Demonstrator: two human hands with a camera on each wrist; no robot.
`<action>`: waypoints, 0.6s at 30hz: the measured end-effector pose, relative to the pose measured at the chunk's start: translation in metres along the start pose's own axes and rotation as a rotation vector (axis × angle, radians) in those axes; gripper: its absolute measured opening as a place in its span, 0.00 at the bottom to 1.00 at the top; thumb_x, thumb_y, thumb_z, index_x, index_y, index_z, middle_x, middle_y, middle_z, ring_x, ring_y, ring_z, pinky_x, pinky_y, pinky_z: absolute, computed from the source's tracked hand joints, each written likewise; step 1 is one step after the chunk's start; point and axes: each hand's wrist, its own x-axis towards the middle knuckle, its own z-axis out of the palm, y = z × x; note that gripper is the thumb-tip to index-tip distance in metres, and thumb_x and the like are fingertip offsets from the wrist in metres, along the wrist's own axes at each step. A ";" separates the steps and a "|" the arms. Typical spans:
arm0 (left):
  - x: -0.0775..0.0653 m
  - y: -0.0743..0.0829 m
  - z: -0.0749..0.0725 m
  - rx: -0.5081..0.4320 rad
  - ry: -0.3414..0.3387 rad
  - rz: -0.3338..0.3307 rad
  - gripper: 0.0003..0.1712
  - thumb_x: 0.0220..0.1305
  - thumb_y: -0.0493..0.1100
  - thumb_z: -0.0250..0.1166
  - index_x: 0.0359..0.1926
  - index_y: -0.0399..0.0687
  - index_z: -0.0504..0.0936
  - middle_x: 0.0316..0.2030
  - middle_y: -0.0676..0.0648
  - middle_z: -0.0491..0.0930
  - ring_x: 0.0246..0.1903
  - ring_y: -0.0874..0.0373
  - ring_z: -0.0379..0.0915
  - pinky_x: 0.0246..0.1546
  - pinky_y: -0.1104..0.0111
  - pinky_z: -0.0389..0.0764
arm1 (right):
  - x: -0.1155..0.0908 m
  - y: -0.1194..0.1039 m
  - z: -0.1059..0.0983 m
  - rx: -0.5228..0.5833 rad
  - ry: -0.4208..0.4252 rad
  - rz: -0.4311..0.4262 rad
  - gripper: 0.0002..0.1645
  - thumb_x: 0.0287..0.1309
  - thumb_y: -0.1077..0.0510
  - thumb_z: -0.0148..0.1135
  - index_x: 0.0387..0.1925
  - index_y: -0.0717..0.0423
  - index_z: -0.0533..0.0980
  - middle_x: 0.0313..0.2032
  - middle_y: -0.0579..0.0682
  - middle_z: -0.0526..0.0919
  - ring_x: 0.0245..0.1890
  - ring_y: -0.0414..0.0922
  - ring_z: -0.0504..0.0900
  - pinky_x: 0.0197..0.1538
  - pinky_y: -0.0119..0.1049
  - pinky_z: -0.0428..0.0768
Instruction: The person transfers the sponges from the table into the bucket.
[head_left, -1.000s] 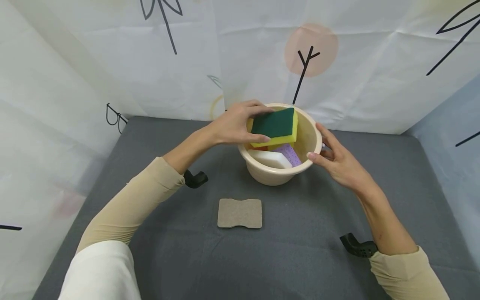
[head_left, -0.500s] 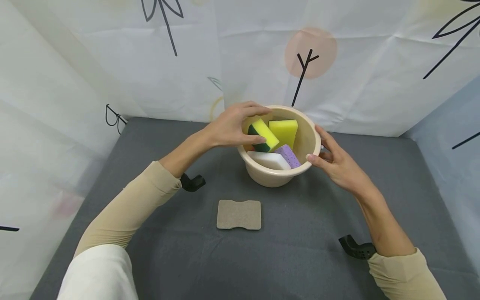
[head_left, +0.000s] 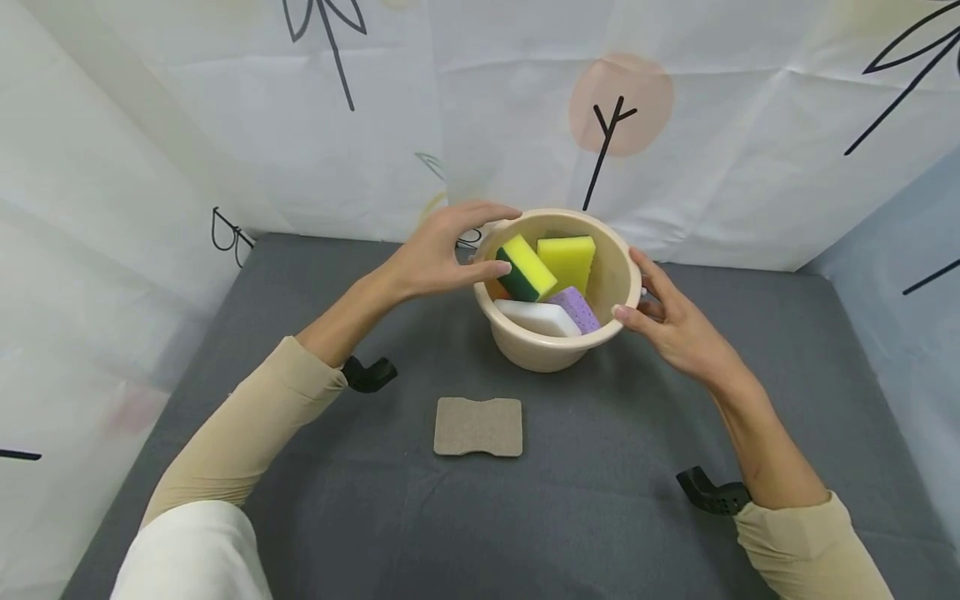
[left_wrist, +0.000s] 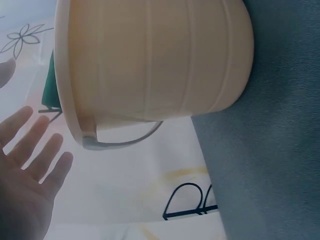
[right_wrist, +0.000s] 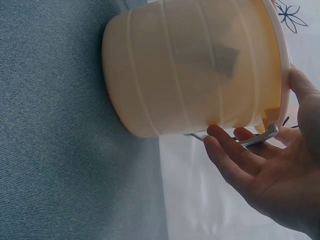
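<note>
A cream bucket (head_left: 538,354) stands on the grey table with its wire handle (left_wrist: 125,144) hanging down. Inside it, a green-and-yellow scrub sponge (head_left: 528,268) leans at the left and a yellow sponge (head_left: 567,260) at the back. In front of these lie a purple sponge (head_left: 576,310) and a white sponge (head_left: 538,317). A bit of something orange (head_left: 497,289) shows beneath, mostly covered. My left hand (head_left: 450,250) is spread at the bucket's left rim and holds nothing. With thumb on the rim and fingers against the outer wall, my right hand (head_left: 675,321) grips the bucket's right side.
A flat beige card (head_left: 478,427) with notched long edges lies on the table (head_left: 570,500) in front of the bucket. White printed cloth (head_left: 510,125) hangs close behind the bucket and along both sides.
My left hand has let go of the green-and-yellow scrub sponge, which dropped and tipped inside the bucket, and has drawn back left to the rim. The right hand keeps its grip.
</note>
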 end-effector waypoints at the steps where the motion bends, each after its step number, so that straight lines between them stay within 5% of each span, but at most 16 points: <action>1: -0.004 -0.001 0.000 -0.003 0.007 -0.001 0.36 0.60 0.54 0.70 0.66 0.45 0.75 0.63 0.51 0.74 0.65 0.60 0.65 0.65 0.61 0.67 | 0.000 0.000 0.000 0.002 -0.003 0.000 0.52 0.71 0.55 0.58 0.79 0.36 0.34 0.73 0.62 0.54 0.64 0.62 0.71 0.61 0.63 0.69; 9: -0.032 -0.003 -0.004 0.031 0.065 0.000 0.37 0.60 0.51 0.72 0.69 0.49 0.73 0.66 0.52 0.71 0.67 0.59 0.63 0.66 0.56 0.66 | 0.000 -0.001 0.001 0.010 -0.010 -0.020 0.50 0.71 0.53 0.58 0.79 0.35 0.37 0.71 0.59 0.58 0.62 0.58 0.73 0.60 0.56 0.72; 18: -0.058 -0.002 -0.005 0.058 0.132 0.019 0.38 0.58 0.50 0.74 0.69 0.50 0.73 0.66 0.52 0.71 0.66 0.55 0.66 0.64 0.52 0.68 | -0.001 -0.001 0.000 0.012 -0.006 -0.006 0.51 0.71 0.54 0.58 0.79 0.35 0.36 0.71 0.61 0.57 0.63 0.60 0.72 0.61 0.60 0.70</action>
